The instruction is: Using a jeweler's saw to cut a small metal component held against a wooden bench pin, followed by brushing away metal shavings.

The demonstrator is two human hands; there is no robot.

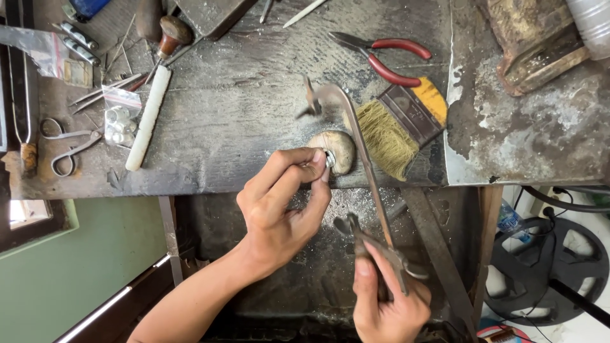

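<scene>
Head view: a small silver piece (329, 159) pinched between thumb and fingertips of the left hand (279, 206), pressed against a worn wooden peg (337, 150) at the front edge of the bench (241, 114). The right hand (387, 305) is closed around the handle of a saw frame (365, 159), whose bow rises past the peg, just right of the piece. Behind it lie a brush (400, 124) and red-handled pliers (387, 54); farther left, a white stick (148, 117), scissors (67, 145) and tweezers (105, 92).
</scene>
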